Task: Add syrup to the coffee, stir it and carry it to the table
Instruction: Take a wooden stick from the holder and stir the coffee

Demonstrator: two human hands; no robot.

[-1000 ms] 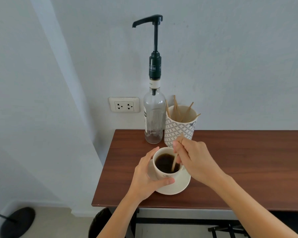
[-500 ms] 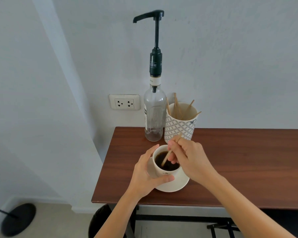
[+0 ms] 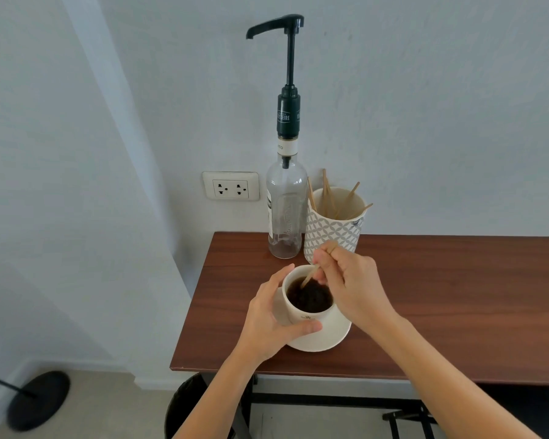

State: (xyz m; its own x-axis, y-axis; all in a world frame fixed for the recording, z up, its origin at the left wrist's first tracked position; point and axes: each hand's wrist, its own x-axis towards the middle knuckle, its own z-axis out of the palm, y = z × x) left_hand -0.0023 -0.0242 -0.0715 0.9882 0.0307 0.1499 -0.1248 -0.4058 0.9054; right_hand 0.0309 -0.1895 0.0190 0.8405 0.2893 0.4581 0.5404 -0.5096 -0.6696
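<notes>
A white coffee cup full of dark coffee stands on a white saucer near the front left corner of the brown wooden table. My left hand wraps around the cup's left side. My right hand pinches a wooden stir stick whose lower end dips into the coffee at the cup's far side. Behind the cup, against the wall, stands a clear syrup bottle with a tall dark pump; it holds only a little liquid at the bottom.
A patterned white holder with several wooden stir sticks stands right of the bottle. A wall socket is left of it. A dark bin sits under the table's left end, a black stand base on the floor at left.
The stir stick has swung from the cup's right side to its far left side as my right hand stirs. My left hand stays on the cup.
</notes>
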